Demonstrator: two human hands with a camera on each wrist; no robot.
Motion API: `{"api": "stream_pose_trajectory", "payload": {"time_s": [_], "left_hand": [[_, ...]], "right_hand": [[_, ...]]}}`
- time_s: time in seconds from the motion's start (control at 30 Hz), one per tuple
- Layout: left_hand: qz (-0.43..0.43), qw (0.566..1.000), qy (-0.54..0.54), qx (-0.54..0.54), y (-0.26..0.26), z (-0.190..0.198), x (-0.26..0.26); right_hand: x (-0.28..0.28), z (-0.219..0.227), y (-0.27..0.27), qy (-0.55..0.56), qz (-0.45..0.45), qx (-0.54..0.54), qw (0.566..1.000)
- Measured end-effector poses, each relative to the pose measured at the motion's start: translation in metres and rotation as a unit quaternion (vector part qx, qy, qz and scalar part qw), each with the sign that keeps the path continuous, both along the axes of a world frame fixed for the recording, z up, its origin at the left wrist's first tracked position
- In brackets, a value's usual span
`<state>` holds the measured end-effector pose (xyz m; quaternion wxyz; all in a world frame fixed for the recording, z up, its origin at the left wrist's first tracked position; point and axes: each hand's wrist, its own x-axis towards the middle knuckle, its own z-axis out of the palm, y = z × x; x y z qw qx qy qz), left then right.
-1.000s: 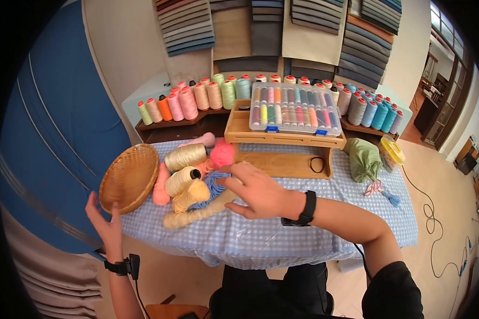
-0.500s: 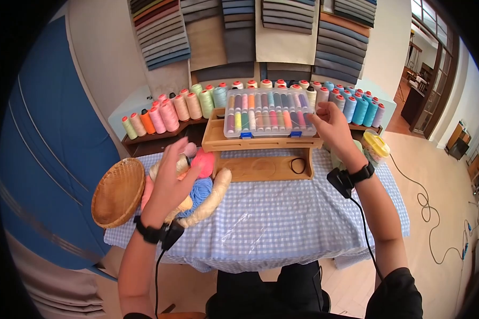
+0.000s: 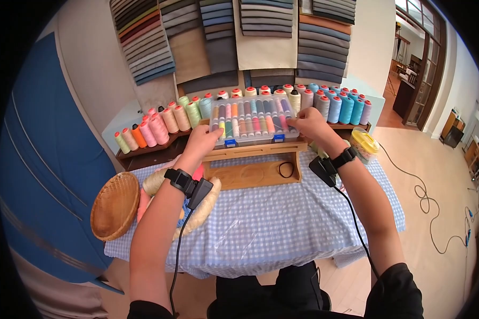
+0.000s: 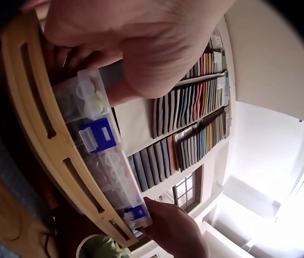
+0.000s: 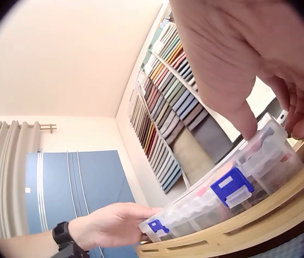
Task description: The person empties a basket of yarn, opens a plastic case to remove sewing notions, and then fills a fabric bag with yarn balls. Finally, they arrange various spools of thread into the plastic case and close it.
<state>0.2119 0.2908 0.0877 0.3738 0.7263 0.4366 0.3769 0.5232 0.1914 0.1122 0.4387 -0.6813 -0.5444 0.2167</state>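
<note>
Two ends pinched: fingers of left hand (image 3: pixel 200 144) and right hand (image 3: pixel 314 128) seem to be securing the thread case (image 3: pixel 254 118); lifting needs even support.

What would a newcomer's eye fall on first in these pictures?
Probably the clear case of colourful thread spools at the top of the wooden stand, gripped at its ends by the left hand and right hand. Next, the thread cones spread behind it and to both sides, with fabric swatches hanging above. The wicker basket stands out at the checked tablecloth's left end.
</note>
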Motion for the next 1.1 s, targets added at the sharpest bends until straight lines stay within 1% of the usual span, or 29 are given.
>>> {"api": "stream_pose_trajectory", "payload": {"time_s": [0.03,0.1,0.13,0.17,0.2,0.23,0.27,0.3,0.33,0.4,0.47,0.5,0.53,0.6,0.63,0.67,0.7,0.73,0.77,0.8,0.83,0.87,0.9,0.93,0.97,1.0,1.07,1.1], "left_hand": [[0.007,1.000,-0.003,0.011,-0.002,-0.001,0.000],[0.014,1.000,-0.005,0.023,-0.003,0.000,0.002],[0.008,0.998,-0.035,0.055,-0.002,0.000,0.004],[0.001,0.994,-0.065,0.087,-0.002,0.000,0.004],[0.001,0.994,-0.064,0.087,-0.001,0.001,0.004],[0.001,0.992,-0.059,0.114,-0.002,0.006,0.003],[0.003,0.989,-0.054,0.139,-0.007,0.015,0.003],[0.002,0.989,-0.053,0.137,-0.014,0.021,0.001],[0.003,0.989,-0.049,0.140,-0.033,0.033,0.000],[0.003,0.988,-0.044,0.146,-0.066,0.045,-0.006],[-0.072,0.978,-0.158,0.113,-0.100,0.042,-0.016],[-0.093,0.981,-0.150,0.075,-0.122,0.043,-0.023],[-0.113,0.983,-0.142,0.034,-0.143,0.042,-0.032],[-0.124,0.989,-0.067,0.038,-0.176,0.026,-0.052],[-0.126,0.989,-0.068,0.032,-0.191,0.017,-0.060],[-0.134,0.990,-0.039,0.029,-0.207,0.008,-0.067],[-0.141,0.990,-0.011,0.027,-0.217,0.000,-0.072],[-0.142,0.990,-0.012,0.023,-0.224,-0.008,-0.075],[-0.160,0.987,0.003,-0.020,-0.229,-0.017,-0.076],[-0.178,0.982,0.017,-0.061,-0.231,-0.024,-0.076],[-0.176,0.980,0.015,-0.086,-0.231,-0.031,-0.072],[-0.177,0.980,0.015,-0.088,-0.228,-0.042,-0.071],[-0.176,0.981,0.032,-0.079,-0.222,-0.056,-0.070],[-0.176,0.981,0.049,-0.070,-0.216,-0.070,-0.068],[-0.172,0.982,0.064,-0.042,-0.209,-0.080,-0.065],[-0.173,0.982,0.064,-0.042,-0.202,-0.086,-0.061],[-0.181,0.983,0.014,-0.011,-0.191,-0.090,-0.053],[-0.181,0.983,0.015,-0.014,-0.189,-0.090,-0.051]], "right_hand": [[0.000,0.000,-0.002,0.001,-0.001,0.001,1.000],[0.000,0.001,-0.005,0.041,0.017,0.019,0.999],[0.002,0.000,-0.004,0.042,0.017,0.019,0.999],[0.003,-0.001,-0.003,0.055,0.019,0.044,0.997],[0.004,-0.002,-0.002,0.068,0.022,0.069,0.995],[0.002,0.000,-0.006,0.069,0.021,0.069,0.995],[-0.004,0.009,-0.015,0.097,0.023,0.094,0.991],[-0.008,0.017,-0.025,0.126,0.024,0.119,0.985],[-0.010,0.021,-0.035,0.126,0.024,0.118,0.985],[-0.011,0.026,-0.058,0.184,0.037,0.137,0.973],[-0.004,0.032,-0.087,0.183,0.107,0.109,0.971],[-0.008,0.034,-0.105,0.179,0.135,0.102,0.969],[-0.012,0.032,-0.122,0.179,0.141,0.082,0.970],[-0.010,0.012,-0.148,0.178,0.195,0.040,0.964],[-0.015,0.007,-0.163,0.195,0.194,-0.009,0.961],[-0.020,0.001,-0.176,0.211,0.194,-0.058,0.956],[-0.023,-0.008,-0.187,0.220,0.203,-0.088,0.950],[-0.021,-0.022,-0.193,0.230,0.216,-0.121,0.941],[-0.022,-0.033,-0.197,0.229,0.210,-0.153,0.938],[-0.023,-0.041,-0.198,0.228,0.204,-0.184,0.934],[-0.022,-0.049,-0.196,0.229,0.203,-0.186,0.934],[-0.022,-0.057,-0.193,0.219,0.186,-0.212,0.934],[-0.021,-0.064,-0.190,0.208,0.169,-0.237,0.934],[-0.019,-0.071,-0.184,0.208,0.168,-0.237,0.934],[-0.016,-0.078,-0.177,0.197,0.158,-0.254,0.934],[-0.012,-0.083,-0.169,0.186,0.148,-0.271,0.933],[-0.008,-0.091,-0.158,0.179,0.150,-0.277,0.932],[-0.008,-0.096,-0.155,0.148,0.137,-0.245,0.948]]}}
